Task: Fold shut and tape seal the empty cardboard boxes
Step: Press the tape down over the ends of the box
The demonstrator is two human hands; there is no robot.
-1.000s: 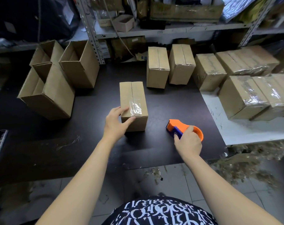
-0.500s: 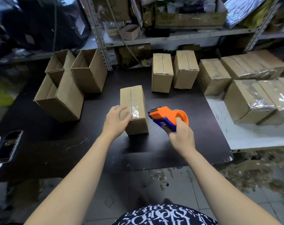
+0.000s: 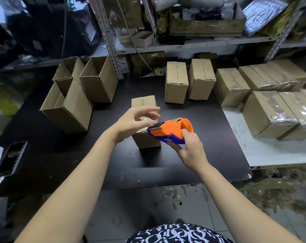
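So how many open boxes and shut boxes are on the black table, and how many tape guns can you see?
Open boxes: 3
Shut boxes: 3
Tape guns: 1, held in the right hand
Total: 7
Shiny wrapped boxes at the right are off the black table, so not counted.

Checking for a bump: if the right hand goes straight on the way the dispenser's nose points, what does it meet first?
Probably the left hand, open just ahead of the tape dispenser that the right hand grips; depth is unclear.
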